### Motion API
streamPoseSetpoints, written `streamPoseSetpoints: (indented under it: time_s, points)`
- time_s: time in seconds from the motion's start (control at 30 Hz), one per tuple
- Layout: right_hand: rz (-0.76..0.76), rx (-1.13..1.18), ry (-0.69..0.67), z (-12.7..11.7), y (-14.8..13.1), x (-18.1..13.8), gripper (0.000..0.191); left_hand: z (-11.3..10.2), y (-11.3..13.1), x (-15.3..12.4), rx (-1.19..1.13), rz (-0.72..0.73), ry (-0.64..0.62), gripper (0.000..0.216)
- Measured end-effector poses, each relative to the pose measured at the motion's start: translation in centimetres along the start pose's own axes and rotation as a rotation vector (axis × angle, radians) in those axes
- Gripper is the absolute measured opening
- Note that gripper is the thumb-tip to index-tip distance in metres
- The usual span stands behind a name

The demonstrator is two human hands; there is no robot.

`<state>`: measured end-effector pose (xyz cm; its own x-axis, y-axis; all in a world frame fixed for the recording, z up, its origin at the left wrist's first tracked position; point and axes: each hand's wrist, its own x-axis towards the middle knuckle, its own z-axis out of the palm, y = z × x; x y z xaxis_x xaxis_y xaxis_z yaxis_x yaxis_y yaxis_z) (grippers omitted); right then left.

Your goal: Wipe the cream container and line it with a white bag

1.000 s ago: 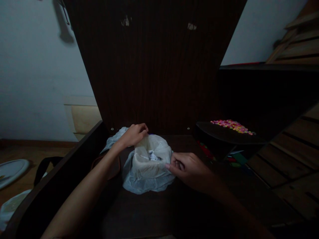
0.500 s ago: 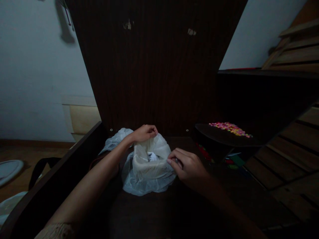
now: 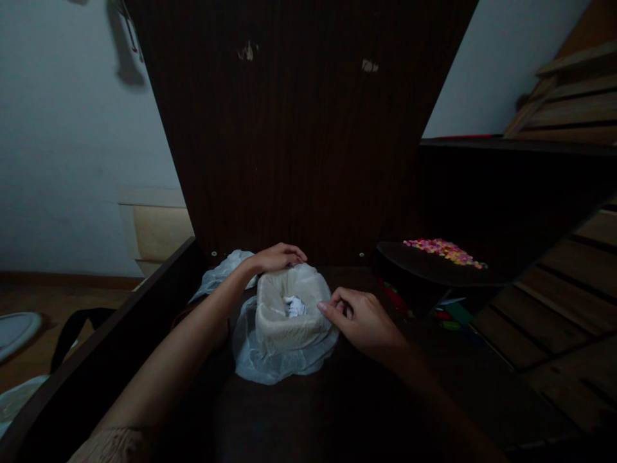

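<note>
On the dark desk stands a small rectangular container (image 3: 294,326), lined with a thin white plastic bag (image 3: 274,368) that is folded outward and droops around its base. Crumpled white paper or cloth (image 3: 295,307) lies inside. My left hand (image 3: 280,256) reaches across to the far rim, its fingers fairly straight and laid on the liner, their tips partly hidden. At the right rim is my right hand (image 3: 361,316), its fingers curled and thumb pressed against the bag's edge. Another piece of white plastic (image 3: 229,270) lies bunched behind my left forearm.
A dark wooden panel (image 3: 299,141) rises behind the container. To the right, a rounded shelf (image 3: 424,267) holds a spread of small pink and yellow pieces (image 3: 446,251), with red and green items beneath. A raised dark side board (image 3: 116,321) runs along the left.
My left fingers have loosened from a curl and stretched out over the far rim. The liner at the back sits lower. My right hand stays at the right rim.
</note>
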<state>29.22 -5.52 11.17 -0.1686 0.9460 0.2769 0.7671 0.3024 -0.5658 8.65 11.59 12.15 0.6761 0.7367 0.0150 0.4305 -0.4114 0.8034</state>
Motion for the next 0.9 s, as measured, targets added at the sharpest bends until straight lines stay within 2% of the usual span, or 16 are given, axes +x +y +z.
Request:
streamPoseSetpoints:
  time_s: [0.2,0.33,0.47,0.67,0.9]
  points:
    - [0.003,0.136,-0.104,0.6,0.4,0.2,0.030,0.4,1.4,0.1,-0.096,0.032,-0.180,0.014]
    - [0.068,0.271,-0.125,1.1,1.3,0.1,0.028,0.6,1.2,0.8,-0.110,0.024,-0.189,0.011]
    - [0.106,0.284,-0.097,2.1,2.4,0.0,0.026,0.8,0.8,1.8,-0.102,-0.015,-0.188,0.010]
    - [0.147,0.459,-0.058,3.5,3.1,0.5,0.041,1.1,0.0,3.5,-0.069,-0.114,-0.258,0.011]
    - [0.149,0.682,-0.170,4.4,3.1,0.9,0.047,1.5,-0.4,4.0,-0.082,-0.142,-0.297,0.010]
